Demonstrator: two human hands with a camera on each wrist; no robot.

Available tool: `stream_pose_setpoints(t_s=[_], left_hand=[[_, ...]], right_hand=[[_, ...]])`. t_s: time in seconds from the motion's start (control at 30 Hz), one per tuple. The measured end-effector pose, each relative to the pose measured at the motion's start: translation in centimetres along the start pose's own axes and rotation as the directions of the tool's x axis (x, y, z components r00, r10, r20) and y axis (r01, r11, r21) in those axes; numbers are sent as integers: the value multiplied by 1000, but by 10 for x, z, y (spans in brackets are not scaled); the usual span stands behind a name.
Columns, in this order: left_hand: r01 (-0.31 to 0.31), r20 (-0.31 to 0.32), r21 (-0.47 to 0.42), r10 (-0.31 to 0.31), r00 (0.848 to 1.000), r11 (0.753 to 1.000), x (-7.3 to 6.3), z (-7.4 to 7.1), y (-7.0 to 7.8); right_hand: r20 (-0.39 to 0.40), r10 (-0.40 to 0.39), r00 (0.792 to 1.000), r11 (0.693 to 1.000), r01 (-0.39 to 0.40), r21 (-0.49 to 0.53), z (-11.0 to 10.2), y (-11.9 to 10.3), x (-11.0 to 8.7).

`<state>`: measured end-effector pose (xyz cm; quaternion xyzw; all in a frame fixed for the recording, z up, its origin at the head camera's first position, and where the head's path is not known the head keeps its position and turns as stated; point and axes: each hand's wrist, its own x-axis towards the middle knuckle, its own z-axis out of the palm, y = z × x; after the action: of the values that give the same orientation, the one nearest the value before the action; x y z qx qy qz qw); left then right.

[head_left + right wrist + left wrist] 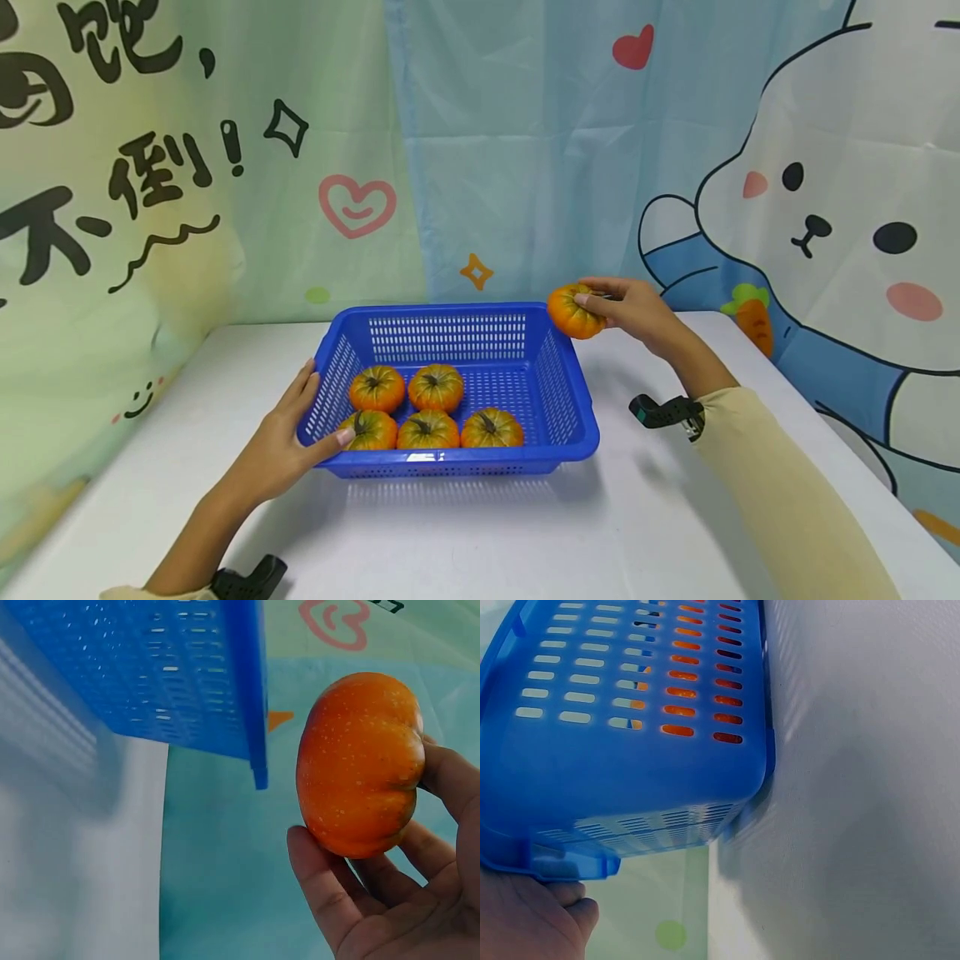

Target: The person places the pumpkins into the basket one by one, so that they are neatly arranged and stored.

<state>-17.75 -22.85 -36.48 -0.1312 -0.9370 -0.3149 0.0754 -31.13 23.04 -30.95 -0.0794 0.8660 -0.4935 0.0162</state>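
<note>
In the head view a blue plastic basket (487, 457) with slotted walls stands on the white table. Inside lie several small orange pumpkins (437, 388), grouped at its left and front. My left hand (279, 454) holds the basket's left front corner, thumb over the rim; in the left wrist view its fingers (570, 900) bend at the rim's outer side. My right hand (637, 312) pinches another orange pumpkin (573, 312) above the right rear corner of the basket. The right wrist view shows that pumpkin (364, 765) between thumb and fingers, apart from the rim.
Behind the white table (480, 542) hangs a printed curtain (517, 158) with hearts, writing and a cartoon animal. A black strapped device sits on each wrist, the right one (663, 412) near the cream sleeve.
</note>
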Motion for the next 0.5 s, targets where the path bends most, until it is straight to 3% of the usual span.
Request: stream_pose_setpoints(t_s=[0.27,0.5], left_hand=[[5,1,3,-5,1000,1000,-1,1,1],[-8,-1,2,8,1000,1000,-1,0,-1]], right_hand=[[120,-52,991,997,59,-50,8,-17,1],[204,-126,971,987,144,-77,23,-34,3]])
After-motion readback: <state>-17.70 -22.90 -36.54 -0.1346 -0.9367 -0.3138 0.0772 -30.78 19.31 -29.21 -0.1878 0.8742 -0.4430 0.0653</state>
